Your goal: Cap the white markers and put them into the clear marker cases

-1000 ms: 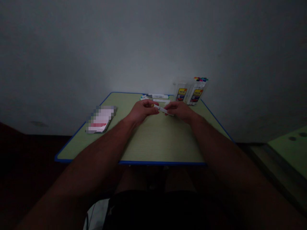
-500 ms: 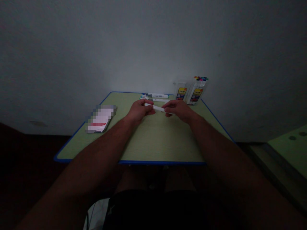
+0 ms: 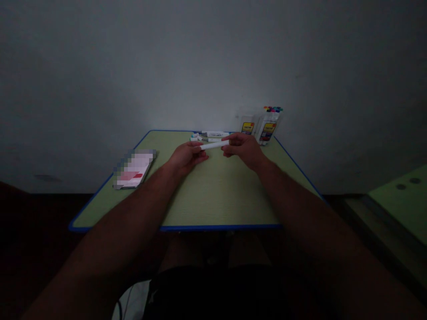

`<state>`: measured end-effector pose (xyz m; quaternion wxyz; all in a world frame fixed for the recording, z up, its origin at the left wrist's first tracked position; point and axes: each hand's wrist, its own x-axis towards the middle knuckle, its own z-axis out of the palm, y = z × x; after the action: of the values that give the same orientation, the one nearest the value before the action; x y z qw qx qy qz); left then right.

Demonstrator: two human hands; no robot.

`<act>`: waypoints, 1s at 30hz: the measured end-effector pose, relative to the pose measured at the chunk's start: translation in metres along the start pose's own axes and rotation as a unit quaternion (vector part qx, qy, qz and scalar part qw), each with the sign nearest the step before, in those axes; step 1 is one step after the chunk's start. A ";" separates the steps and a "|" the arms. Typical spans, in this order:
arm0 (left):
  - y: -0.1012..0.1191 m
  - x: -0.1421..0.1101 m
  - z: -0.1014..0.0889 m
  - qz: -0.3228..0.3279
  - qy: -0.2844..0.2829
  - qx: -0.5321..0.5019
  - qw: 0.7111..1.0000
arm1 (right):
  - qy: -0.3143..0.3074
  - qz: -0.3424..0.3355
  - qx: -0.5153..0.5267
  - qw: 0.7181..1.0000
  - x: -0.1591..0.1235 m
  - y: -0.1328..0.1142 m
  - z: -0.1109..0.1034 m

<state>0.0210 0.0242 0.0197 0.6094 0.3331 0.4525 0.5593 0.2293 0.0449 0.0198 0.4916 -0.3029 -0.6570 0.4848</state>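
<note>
A white marker pen (image 3: 213,145) is held above the table between my two hands, tilted slightly up towards the right. My left hand (image 3: 187,155) is closed on its left end, thumb and fingers pinching it. At the other end, my right hand (image 3: 243,148) grips it between thumb and fingertips. Just behind my hands, several more white markers (image 3: 215,134) lie on the table near the wall. Whether the held pen's cap is on cannot be made out.
A green table (image 3: 216,195) with a blue edge stands against a grey wall. On its left lies a phone (image 3: 135,169), partly blurred. Back right stand two clear cases, one with little visible inside (image 3: 247,124), the other holding markers with coloured tops (image 3: 268,126).
The pen has turned from sloping down to the right to rising to the right. Both hands have shifted slightly left in view, along with the whole scene.
</note>
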 end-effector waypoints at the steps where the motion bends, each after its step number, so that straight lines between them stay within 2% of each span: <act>1: 0.000 0.000 0.000 -0.002 -0.002 0.003 1.000 | -0.004 -0.001 0.000 1.000 0.000 0.000 0.000; 14: 0.001 -0.003 0.001 -0.011 -0.007 0.024 1.000 | -0.001 0.005 0.003 1.000 0.002 0.002 -0.001; 22: -0.002 0.000 -0.002 0.013 -0.028 0.041 0.999 | 0.049 0.004 0.014 0.999 0.002 0.002 -0.005; 30: -0.005 0.000 -0.004 0.021 -0.036 0.072 0.997 | 0.102 0.047 -0.016 0.994 0.004 0.004 -0.009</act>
<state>0.0190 0.0232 0.0140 0.5882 0.4055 0.4624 0.5253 0.2361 0.0528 0.0179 0.5282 -0.3886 -0.5960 0.4634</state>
